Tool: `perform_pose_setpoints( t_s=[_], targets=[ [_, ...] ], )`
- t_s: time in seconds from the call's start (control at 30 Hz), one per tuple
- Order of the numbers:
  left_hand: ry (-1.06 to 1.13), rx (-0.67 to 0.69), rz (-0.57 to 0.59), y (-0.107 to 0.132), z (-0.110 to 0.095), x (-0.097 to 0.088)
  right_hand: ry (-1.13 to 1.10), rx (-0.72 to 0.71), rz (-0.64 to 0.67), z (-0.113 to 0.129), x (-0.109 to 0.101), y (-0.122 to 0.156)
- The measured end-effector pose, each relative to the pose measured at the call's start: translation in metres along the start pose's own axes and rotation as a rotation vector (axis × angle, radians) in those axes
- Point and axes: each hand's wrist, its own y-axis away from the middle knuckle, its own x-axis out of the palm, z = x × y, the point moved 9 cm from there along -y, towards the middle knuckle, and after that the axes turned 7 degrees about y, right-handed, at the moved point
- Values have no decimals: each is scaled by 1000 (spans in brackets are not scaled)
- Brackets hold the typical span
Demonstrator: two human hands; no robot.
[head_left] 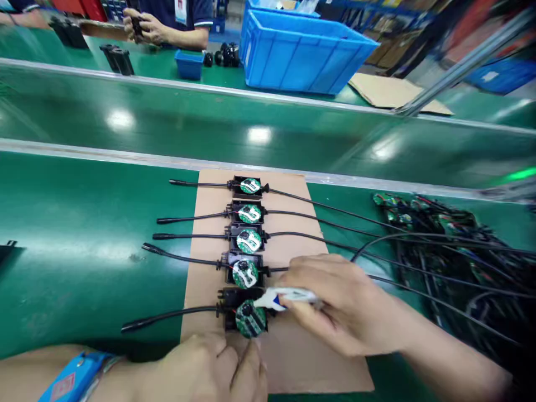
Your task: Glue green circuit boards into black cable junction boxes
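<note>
My right hand (335,301) is closed around a white squeeze tube (288,297) with a blue mark, its tip at the upper right edge of the nearest round green circuit board (251,319). Dark strips show on this board. My left hand (221,365) is curled, its fingertips pinching at the board's lower edge. Beneath the board is a black plastic housing (230,318) with a black cable (171,315) running left. Beyond it several like housings lie in a column, each holding a board (245,273) with a curved white paste strip.
A cardboard sheet (314,357) lies under the housings on the green table (84,218). Right is a heap of cables and boards (444,223). Across a raised ledge stand a large blue bin (305,56) and a small blue box (189,64). A co-worker's hands (148,28) hold a black part.
</note>
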Motion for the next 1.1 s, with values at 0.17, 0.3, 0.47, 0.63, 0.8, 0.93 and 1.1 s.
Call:
perform_pose_setpoints(
  t_s=[0.17,0.3,0.47,0.63,0.8,0.93,1.1],
  targets=[
    [-17,-13,-46,16,-11,20,43,-65,58,14,30,9],
    [6,-49,-65,21,-10,16,97,-75,47,17,37,6],
    [6,-71,-77,23,-8,12,114,-79,78,20,36,4],
    [24,-78,-65,26,-9,17,112,-22,129,23,36,12],
    [47,-110,-124,30,-8,19,113,0,145,25,37,21],
    [40,-99,-137,28,-7,14,141,-6,144,21,35,27],
    [33,-72,-36,24,-6,10,131,0,114,13,32,27]
  ],
)
